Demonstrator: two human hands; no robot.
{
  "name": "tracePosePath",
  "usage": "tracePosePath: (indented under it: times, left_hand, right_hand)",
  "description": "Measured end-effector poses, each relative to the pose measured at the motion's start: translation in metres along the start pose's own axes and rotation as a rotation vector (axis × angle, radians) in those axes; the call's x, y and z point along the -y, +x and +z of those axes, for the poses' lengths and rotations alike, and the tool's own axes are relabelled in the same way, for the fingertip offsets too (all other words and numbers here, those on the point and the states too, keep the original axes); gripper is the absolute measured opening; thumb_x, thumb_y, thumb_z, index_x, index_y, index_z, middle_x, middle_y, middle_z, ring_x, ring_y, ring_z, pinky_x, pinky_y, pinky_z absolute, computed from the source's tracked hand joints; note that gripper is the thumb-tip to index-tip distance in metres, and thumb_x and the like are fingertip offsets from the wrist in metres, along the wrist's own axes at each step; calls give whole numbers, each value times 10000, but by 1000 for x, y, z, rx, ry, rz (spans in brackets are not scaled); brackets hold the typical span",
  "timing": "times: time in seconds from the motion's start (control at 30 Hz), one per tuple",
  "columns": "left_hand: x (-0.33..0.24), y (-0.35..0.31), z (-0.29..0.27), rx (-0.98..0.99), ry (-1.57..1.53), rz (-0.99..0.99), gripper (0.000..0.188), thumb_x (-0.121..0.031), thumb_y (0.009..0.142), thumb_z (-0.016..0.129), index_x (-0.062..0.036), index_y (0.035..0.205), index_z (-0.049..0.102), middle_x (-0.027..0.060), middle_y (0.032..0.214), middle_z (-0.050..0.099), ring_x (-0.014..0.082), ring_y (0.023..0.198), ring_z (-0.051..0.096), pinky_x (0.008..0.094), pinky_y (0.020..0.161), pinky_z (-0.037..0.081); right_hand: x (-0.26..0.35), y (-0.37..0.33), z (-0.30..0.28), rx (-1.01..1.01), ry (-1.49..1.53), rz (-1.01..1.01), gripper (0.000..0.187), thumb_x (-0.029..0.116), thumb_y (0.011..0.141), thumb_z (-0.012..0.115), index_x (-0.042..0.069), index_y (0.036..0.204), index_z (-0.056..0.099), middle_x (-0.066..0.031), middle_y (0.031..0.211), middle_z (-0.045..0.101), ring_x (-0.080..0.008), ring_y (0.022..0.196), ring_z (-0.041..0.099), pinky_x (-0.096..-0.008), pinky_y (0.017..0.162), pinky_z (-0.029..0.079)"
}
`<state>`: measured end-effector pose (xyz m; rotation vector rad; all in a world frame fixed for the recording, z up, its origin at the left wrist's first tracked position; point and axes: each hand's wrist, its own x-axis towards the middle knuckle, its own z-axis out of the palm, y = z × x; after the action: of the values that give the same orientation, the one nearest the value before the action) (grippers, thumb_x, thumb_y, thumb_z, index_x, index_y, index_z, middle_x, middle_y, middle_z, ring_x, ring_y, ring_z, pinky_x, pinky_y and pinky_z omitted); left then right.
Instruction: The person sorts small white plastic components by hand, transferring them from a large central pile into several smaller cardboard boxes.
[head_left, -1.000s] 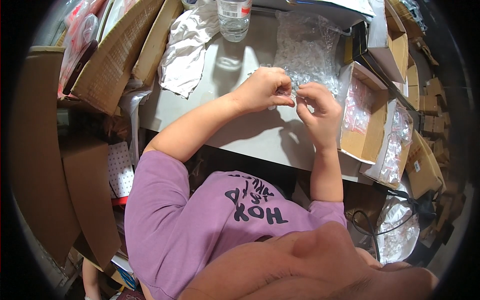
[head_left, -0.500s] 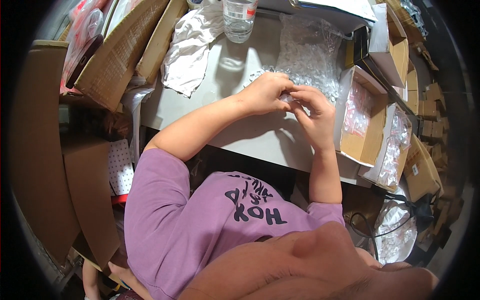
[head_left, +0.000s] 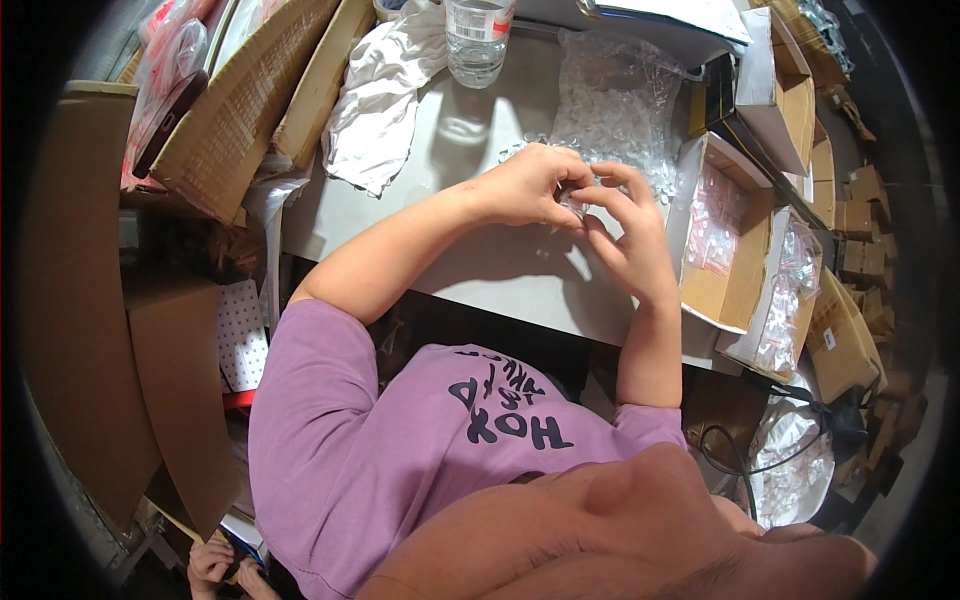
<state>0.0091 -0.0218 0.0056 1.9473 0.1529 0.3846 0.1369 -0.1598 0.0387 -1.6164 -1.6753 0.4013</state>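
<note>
Above grey bench (head_left: 500,110), left hand (head_left: 535,187) pinches small clear piece (head_left: 572,204); right hand (head_left: 632,225) curled close by, grip hard to tell.

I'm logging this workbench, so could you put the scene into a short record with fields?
left hand: left hand, pinching a small clear item
right hand: right hand, fingers at the same item; its exact grip is unclear
beyond the hands: clear plastic bag and loose clear pieces on the grey table
far side: water bottle, with a white cloth to its left
right side: open box holding small plastic bags
others: another person's hands, lower left
</note>
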Motion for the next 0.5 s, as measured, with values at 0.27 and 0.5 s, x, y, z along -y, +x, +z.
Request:
tracePosePath:
  times: [0.27,0.5]
  left_hand:
    - [2,0,-1,56,21,53,361,-33,654,722,-18,992,597,71,833,596,156,737,571,273,621,464]
    - [0,-1,-4,-41,-152,2,315,-34,749,691,-4,1047,595,58,861,624,123,755,571,257,656,475]
  right_hand:
    - [-4,-1,-3,-57,-44,2,125,27,740,670,22,854,619,-142,1092,550,-286,940,563,-357,815,461]
    - [-8,-2,-1,-211,162,147,75,28,760,660,-21,793,614,-107,813,643,-168,715,622,-265,645,491]
